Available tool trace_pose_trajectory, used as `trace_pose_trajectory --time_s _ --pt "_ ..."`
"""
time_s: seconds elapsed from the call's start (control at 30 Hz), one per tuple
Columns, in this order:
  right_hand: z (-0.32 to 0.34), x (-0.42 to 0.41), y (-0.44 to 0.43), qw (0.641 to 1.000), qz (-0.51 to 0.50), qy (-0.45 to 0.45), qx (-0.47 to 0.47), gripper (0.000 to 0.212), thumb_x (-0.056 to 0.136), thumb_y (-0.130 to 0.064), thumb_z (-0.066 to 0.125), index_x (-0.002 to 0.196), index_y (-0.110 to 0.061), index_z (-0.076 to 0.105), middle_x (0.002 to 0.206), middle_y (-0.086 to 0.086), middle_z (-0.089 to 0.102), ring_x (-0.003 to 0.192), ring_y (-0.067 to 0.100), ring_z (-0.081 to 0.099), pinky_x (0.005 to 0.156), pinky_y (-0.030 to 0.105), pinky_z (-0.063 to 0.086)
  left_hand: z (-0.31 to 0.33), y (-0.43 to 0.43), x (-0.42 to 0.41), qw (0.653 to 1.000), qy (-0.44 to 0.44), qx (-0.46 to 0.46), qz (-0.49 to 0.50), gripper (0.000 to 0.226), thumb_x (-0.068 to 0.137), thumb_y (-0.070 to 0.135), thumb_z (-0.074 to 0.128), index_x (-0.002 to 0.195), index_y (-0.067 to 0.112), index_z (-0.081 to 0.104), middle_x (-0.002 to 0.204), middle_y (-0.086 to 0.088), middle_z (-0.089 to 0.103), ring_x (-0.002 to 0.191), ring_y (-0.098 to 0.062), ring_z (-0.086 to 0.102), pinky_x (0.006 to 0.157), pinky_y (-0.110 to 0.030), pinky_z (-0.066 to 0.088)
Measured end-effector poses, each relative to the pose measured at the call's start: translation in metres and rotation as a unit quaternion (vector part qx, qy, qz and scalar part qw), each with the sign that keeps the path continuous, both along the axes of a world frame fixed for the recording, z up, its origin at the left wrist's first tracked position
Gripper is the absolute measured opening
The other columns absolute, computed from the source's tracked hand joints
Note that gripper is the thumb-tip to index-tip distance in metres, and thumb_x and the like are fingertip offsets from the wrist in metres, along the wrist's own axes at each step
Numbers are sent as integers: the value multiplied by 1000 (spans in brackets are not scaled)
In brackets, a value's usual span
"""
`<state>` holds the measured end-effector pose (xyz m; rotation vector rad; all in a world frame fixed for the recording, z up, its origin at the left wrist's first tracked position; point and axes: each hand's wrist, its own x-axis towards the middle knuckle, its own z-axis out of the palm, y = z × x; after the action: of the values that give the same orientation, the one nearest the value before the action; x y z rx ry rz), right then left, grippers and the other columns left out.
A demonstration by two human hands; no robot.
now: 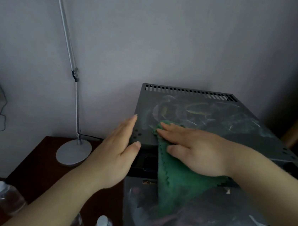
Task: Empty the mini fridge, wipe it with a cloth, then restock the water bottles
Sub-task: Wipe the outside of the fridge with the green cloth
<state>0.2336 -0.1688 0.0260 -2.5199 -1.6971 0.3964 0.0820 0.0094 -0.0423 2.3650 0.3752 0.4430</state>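
Home room (desk lamp (73, 152), mini fridge (217, 124))

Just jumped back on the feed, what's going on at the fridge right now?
A person is wiping the top of the mini fridge. The right hand presses a green cloth flat on the top near its front left corner, and the cloth's loose end hangs down over the front. The left hand rests flat against the fridge's left edge. Wipe streaks show across the top. Water bottles sit out on the table to the left, not yet restocked.
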Motion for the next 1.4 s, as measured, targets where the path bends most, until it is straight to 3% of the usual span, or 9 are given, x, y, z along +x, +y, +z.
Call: trace_pose_trajectory --time_s 0.17,0.33,0.47,0.57,0.73,0.83,1.0,1.2,1.4 --pt "-8 -19 31 999 40 0 13 57 107 -33 31 160 -36 12 166 -20 -2 149 -6 -8 122 21 -6 -1 1 -2 999 -1 -43 -8 63 105 40 37 158 46 4 162 29 5 146 13 5 121 -21 9" --pt "-5 3 33 1000 -18 0 14 53 108 -38 28 159 -40 15 166 -21 1 150 -6 -3 125 28 0 0 10 -1 999 0 -45 -21 63 104 46 38 158 47 5 162 29 9 146 11 10 120 -23 12" --pt "-8 -8 40 1000 -5 8 23 54 107 -37 30 159 -38 15 166 -21 0 150 -5 -5 124 26 -2 0 26 5 999 -3 -49 -7 54 106 42 39 157 41 23 162 22 22 146 6 20 119 -22 17" --pt "-11 -9 25 1000 8 10 21 54 108 -37 31 158 -42 13 164 -25 0 148 -9 -6 124 24 -3 -1 35 7 1000 7 -13 -16 49 106 46 35 154 44 29 163 21 21 148 6 15 121 -23 11" --pt "-6 4 34 998 -60 -7 7 55 107 -46 27 159 -39 11 166 -19 -2 151 -3 -4 124 26 0 -1 38 7 997 35 60 -13 54 103 54 25 156 45 22 165 21 14 152 0 9 124 -29 8" --pt "-10 -8 51 999 -34 -12 16 57 106 -43 28 160 -34 12 167 -15 -1 152 1 -4 125 30 -1 0 36 8 997 34 74 -14 54 104 51 24 158 41 21 166 18 15 152 -1 10 126 -31 9" --pt "-8 -9 40 1000 -17 1 20 53 107 -37 27 159 -37 17 166 -20 4 150 -4 -2 124 25 0 -2 35 6 998 45 47 -16 58 104 54 23 159 39 13 166 19 12 151 2 8 124 -27 7" --pt "-5 -10 80 999 -31 -11 19 55 107 -38 24 161 -28 15 168 -10 3 154 7 1 124 28 3 -1 33 6 999 53 14 -5 65 103 55 25 160 38 -4 166 19 -1 150 4 1 119 -22 3" --pt "-9 -9 36 1000 -16 -8 16 54 108 -37 27 160 -37 13 165 -21 0 150 -5 -4 124 25 -1 1 37 3 997 72 23 -16 64 104 56 22 159 39 -3 165 22 -5 147 7 -4 118 -21 -1"
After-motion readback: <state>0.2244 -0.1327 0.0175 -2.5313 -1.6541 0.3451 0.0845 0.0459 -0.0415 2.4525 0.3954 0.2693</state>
